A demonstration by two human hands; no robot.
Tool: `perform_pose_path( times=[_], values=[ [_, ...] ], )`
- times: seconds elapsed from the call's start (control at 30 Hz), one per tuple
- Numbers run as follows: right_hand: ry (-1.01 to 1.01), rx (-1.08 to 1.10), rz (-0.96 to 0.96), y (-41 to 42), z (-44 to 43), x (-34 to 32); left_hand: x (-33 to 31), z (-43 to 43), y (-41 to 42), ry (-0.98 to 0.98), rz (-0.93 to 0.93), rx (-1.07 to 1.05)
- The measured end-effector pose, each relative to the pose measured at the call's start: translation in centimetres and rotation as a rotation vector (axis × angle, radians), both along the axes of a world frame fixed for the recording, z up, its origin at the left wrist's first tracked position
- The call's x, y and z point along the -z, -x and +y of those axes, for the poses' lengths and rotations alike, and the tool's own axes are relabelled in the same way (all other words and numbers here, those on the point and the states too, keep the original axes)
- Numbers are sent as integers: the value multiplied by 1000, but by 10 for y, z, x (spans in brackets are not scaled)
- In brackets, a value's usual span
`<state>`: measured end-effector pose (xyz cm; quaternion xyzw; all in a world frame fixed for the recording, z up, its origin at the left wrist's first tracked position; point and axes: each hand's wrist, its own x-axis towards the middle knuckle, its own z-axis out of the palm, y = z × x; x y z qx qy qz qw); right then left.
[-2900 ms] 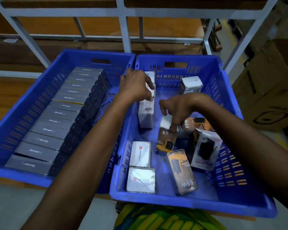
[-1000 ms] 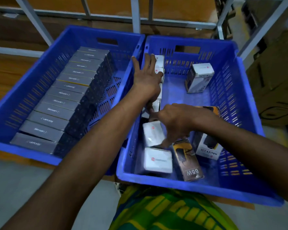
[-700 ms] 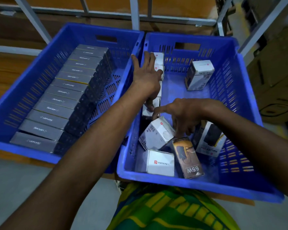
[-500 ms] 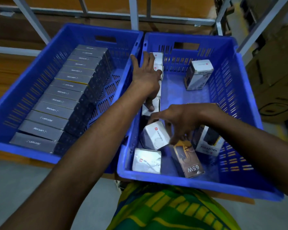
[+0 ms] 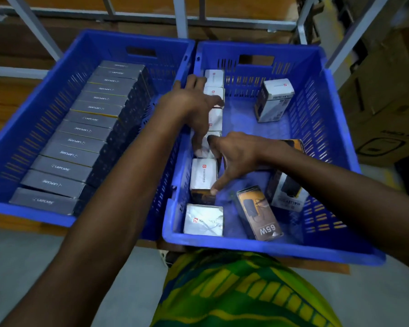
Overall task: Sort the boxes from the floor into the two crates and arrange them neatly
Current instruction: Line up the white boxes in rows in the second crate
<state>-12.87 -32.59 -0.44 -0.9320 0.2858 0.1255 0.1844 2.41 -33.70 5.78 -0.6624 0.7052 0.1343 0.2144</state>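
The white box (image 5: 203, 177), tilted in the right hand's grasp half a second ago, is now lying flat in the right crate (image 5: 269, 250). It is sitting in line with the row of white boxes (image 5: 214, 78) running along that crate's left wall, so the row is growing by one.

The right hand (image 5: 237, 159) is holding nothing. Its fingers are spreading, and the index fingertip is pressing the box's near right corner. The left hand (image 5: 194, 109) is lying open across the row and steadying it, gripping nothing.

Judgement: arranging is only partly done. Lying loose in this crate are a corner white box (image 5: 203, 220), the 65W box (image 5: 257, 213), a Halley box (image 5: 286, 194) and an upright white box (image 5: 274, 100) — all awaiting placement. The left crate (image 5: 104, 46) is carrying a tidy line of grey boxes (image 5: 80, 129).

Both crates are sitting on a brown wooden surface (image 5: 3, 100) beneath a grey metal rack (image 5: 181, 17). Cardboard cartons (image 5: 387, 97) are standing to the right, and grey floor (image 5: 33, 267) is showing below.
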Motion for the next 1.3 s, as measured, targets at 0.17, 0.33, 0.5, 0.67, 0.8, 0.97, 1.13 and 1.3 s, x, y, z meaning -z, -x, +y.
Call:
perform_pose_path(
  times=[0.17,0.33,0.5,0.67,0.8,0.97,1.13,1.3],
  values=[
    [34,-10,-63,3,-9,7,21,39,15,115,-177,95],
    [-139,6,48,3,0,-8,49,62,22,317,-283,93],
    [-221,-136,208,-8,41,-20,54,73,18,462,-128,-91],
    [17,-200,43,2,76,-10,60,80,14,500,10,-186],
    [8,-137,-122,6,83,-8,59,82,15,506,63,-221],
    [18,-175,-172,12,86,-8,60,88,13,554,75,-223],
    [13,-196,-122,9,91,-6,59,90,13,551,86,-227],
    [31,-104,-92,15,81,-16,61,90,12,585,131,-238]
  ],
)
